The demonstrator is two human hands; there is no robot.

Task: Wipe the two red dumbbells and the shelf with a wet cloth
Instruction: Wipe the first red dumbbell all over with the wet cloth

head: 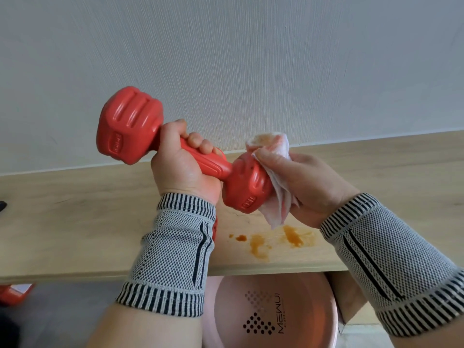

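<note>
A red dumbbell [130,125] is held up above the wooden shelf [75,217], tilted with one head up at the left. My left hand [183,167] grips its handle. My right hand [308,187] presses a white cloth [278,204], stained orange at its top, against the dumbbell's lower right head. Orange smears [276,239] lie on the shelf below the cloth. A sliver of a second red object [215,228] shows behind my left wrist; what it is cannot be told.
A pale wall rises behind the shelf. Under the shelf's front edge stands a pink basin [226,310] with printed lettering. A red item [15,292] lies on the floor at the lower left. A dark object [2,205] pokes in at the left edge.
</note>
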